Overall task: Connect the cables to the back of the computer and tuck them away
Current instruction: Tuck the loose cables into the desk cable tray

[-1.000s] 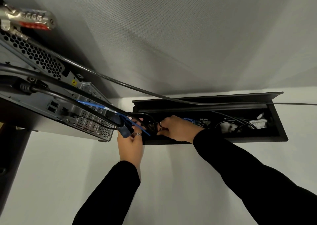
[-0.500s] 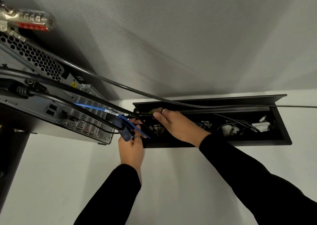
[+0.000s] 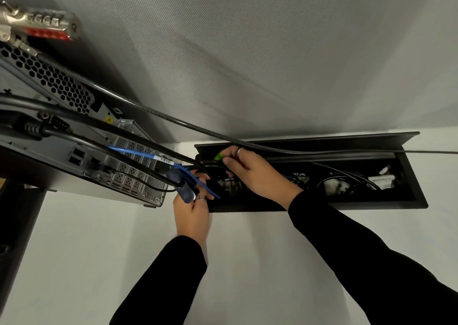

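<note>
The back of the computer (image 3: pixel 81 148) fills the left side, with several black cables plugged in and a thin blue cable (image 3: pixel 138 152) running right. A black cable tray (image 3: pixel 416 195) is sunk into the white desk, lid raised. My left hand (image 3: pixel 192 209) sits at the tray's left end, fingers closed around a bundle of black and blue cables (image 3: pixel 182 184). My right hand (image 3: pixel 250 173) reaches into the tray and pinches a black cable with a green tip (image 3: pixel 219 156) near the back edge.
A thick grey security cable (image 3: pixel 188 126) runs from a combination lock (image 3: pixel 42 24) at top left across the tray to the right edge. More cables and white plugs (image 3: pixel 339 184) lie inside the tray's right half. A grey fabric partition (image 3: pixel 247 51) rises behind the desk.
My right hand has lifted from deep in the tray's left end up toward its back edge, bringing a green-tipped cable into view. My left hand stays on the bundle.
</note>
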The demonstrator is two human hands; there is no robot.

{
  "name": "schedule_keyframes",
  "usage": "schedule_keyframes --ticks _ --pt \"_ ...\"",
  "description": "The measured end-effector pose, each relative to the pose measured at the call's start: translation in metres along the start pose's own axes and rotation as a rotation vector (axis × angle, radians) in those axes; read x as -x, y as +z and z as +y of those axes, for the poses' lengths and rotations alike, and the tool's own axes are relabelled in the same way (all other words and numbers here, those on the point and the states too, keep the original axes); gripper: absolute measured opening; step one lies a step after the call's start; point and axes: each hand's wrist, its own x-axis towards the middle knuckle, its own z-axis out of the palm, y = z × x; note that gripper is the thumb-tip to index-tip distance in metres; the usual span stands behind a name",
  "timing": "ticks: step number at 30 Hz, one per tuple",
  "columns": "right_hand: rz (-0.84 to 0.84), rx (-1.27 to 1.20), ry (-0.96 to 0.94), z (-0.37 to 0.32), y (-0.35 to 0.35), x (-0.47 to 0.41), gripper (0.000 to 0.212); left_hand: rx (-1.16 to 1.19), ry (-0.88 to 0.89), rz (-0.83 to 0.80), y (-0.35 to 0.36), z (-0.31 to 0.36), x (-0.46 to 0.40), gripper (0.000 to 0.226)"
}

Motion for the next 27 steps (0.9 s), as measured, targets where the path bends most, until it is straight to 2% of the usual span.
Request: schedule_keyframes --ticks 2,5,8,11,15,18,20,25,27 --pt "0.104 0.183 -0.105 0.005 0.0 0.007 0.013 0.045 0.043 -0.007 -0.001 -0.001 0.002 0.019" --pt "0.346 0.423 -0.306 0.012 0.001 0.017 0.019 0.052 0.15 0.013 -0.004 -0.001 0.001 0.031" --pt "0.473 0.481 -0.363 0.011 -0.004 0.027 0.025 0.085 0.259 -0.014 -0.004 0.002 0.004 0.03" --pt "0.441 0.648 -0.404 0.012 -0.005 0.038 0.024 0.124 0.264 -0.012 -0.003 0.002 0.008 0.031" --pt "0.289 0.837 -0.429 0.024 -0.008 0.051 0.023 0.126 0.287 0.001 -0.002 0.003 0.007 0.021" --pt "0.104 0.752 -0.345 0.026 -0.004 0.058 0.032 0.133 0.26 0.022 -0.001 0.002 0.006 0.018" --pt "0.04 0.724 -0.293 0.026 0.003 0.057 0.035 0.136 0.242 0.039 -0.002 -0.001 0.006 0.022" --pt "0.233 0.911 -0.258 0.023 0.019 0.042 0.038 0.173 0.211 0.034 -0.002 0.001 0.006 0.024" --pt "0.29 0.978 -0.224 0.017 0.023 0.036 0.025 0.182 0.242 0.007 -0.003 0.001 0.005 0.022"
